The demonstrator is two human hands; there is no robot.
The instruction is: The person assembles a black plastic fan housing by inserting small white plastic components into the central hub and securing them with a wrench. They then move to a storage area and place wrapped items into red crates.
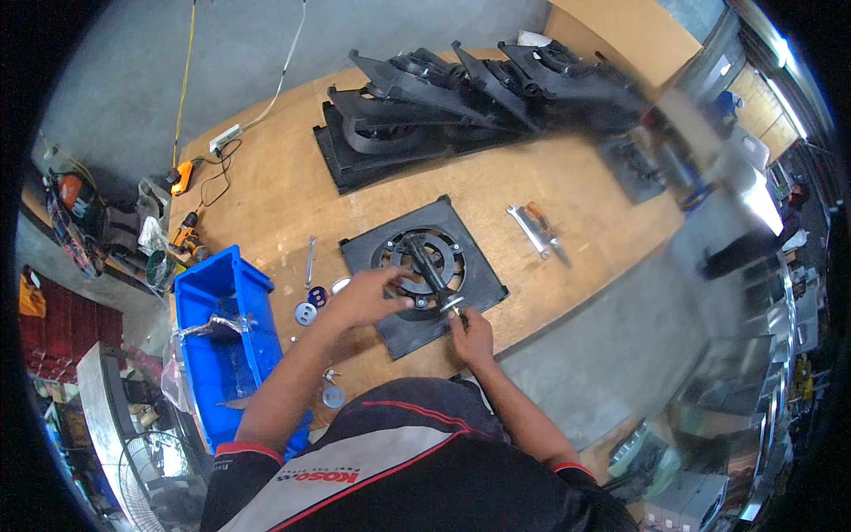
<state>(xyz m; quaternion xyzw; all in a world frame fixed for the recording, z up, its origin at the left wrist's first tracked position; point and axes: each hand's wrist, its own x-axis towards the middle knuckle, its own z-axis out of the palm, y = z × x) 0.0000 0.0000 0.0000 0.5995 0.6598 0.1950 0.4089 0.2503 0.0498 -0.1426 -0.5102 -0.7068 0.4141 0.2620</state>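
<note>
Head view: black square frame (pixel 481 279) lay flat by the worktop's (pixel 554 297) near edge, presumably for reach; left hand (pixel 365 297) half-curled over it, perhaps bracing, grip I couldn't tell; right hand (pixel 472 337) pinched the black rod's (pixel 429 268) lower end.

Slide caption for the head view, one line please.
Left hand and right hand at a square black frame on a wooden table, blue bin at left, black panels piled behind.

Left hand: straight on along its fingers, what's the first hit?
Likely the black bar over the black plate; the left hand points rightward at it. Depth is unclear, so the fingers might pass below it or meet the plate's ring first.
</note>
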